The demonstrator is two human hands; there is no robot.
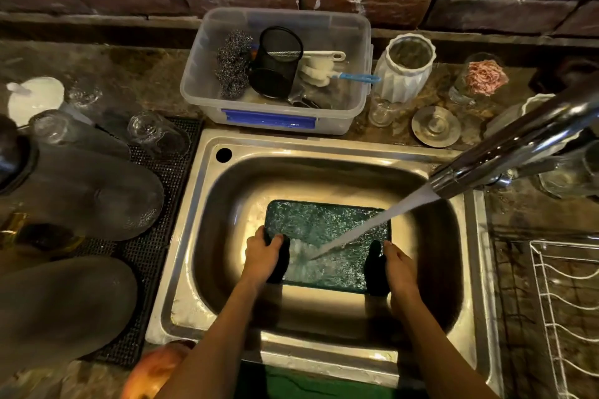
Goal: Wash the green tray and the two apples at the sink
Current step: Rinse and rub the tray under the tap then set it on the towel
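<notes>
The green tray (311,223) lies flat in the steel sink (324,147), covered with rippling water. A stream from the faucet (505,152) hits its near middle. My left hand (262,253) grips the tray's left near edge. My right hand (400,266) grips its right near edge. An apple (152,369) rests on the counter at the sink's front left corner, partly hidden by my left forearm. A second apple is not visible.
A clear plastic bin (359,52) with steel wool, a mesh cup and brushes stands behind the sink. Upturned glasses and dark lids sit on a black mat (162,172) at the left. A white vase (405,68), jars and a wire rack (567,301) are at the right.
</notes>
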